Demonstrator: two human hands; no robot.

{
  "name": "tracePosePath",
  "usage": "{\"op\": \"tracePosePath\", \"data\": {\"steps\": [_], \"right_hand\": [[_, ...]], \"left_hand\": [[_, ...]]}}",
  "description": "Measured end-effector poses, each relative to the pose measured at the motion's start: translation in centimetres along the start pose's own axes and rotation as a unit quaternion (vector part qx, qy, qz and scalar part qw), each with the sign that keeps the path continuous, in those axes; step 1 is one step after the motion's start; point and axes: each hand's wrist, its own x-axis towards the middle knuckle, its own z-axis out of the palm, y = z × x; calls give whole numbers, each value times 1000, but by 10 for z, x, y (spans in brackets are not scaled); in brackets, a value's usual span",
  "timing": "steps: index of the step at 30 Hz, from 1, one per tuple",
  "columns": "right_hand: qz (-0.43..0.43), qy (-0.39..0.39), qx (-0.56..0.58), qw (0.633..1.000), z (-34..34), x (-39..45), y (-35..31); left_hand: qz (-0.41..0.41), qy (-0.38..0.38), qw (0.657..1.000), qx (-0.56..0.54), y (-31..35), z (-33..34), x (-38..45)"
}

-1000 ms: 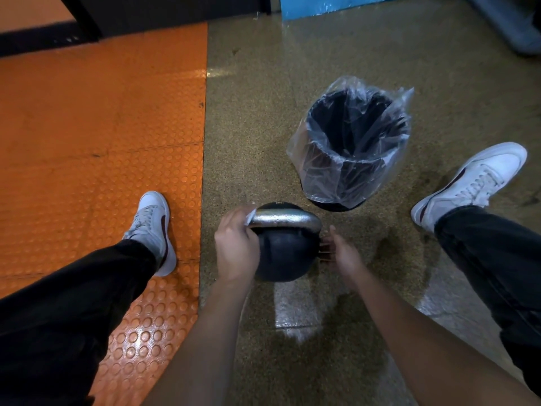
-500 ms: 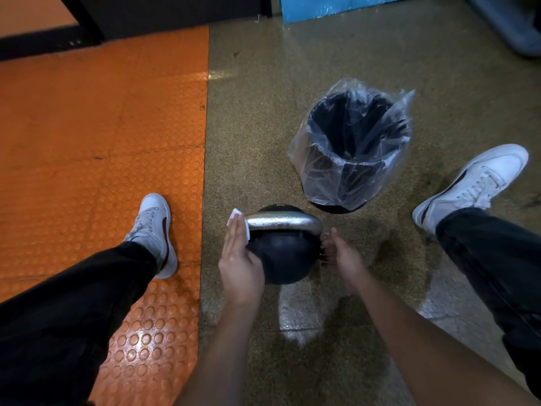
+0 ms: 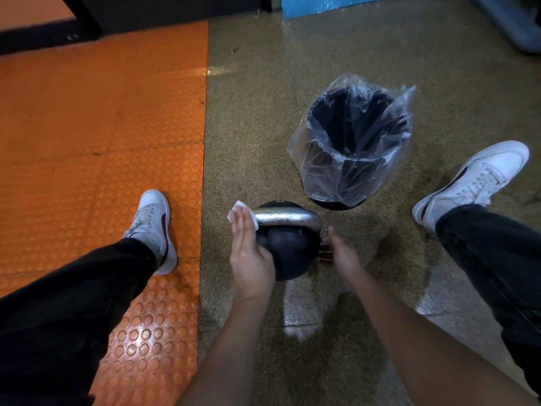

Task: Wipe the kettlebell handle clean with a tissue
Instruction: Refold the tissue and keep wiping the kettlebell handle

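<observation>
Head cam: your left hand (image 3: 248, 253), fingers flat, presses the tissue (image 3: 240, 212) onto the kettlebell handle (image 3: 285, 217); your right hand (image 3: 342, 253), relaxed open, steadies the bell's side.

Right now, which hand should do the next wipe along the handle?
Left. The left hand already presses the tissue against the left end of the kettlebell handle. The right hand holds no tissue and rests beside the kettlebell.

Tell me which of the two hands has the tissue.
The left hand: its straight fingers press the white tissue against the left end of the silver kettlebell handle. The right hand rests bare against the kettlebell's right side.
</observation>
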Motion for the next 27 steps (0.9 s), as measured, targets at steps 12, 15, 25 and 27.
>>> {"op": "tracePosePath", "data": {"steps": [12, 15, 25, 27], "right_hand": [[-15, -3, 24, 1000, -1, -1, -7], [-13, 5, 25, 1000, -1, 2, -2], [-8, 13, 26, 1000, -2, 0, -1], [1, 11, 28, 1000, -1, 2, 3]], "left_hand": [[-9, 12, 1000, -1, 18, 11, -13], [-6, 22, 1000, -13, 16, 9, -27], [-43, 71, 995, -48, 10, 9, -21], [-53, 90, 993, -53, 12, 12, -13]]}}
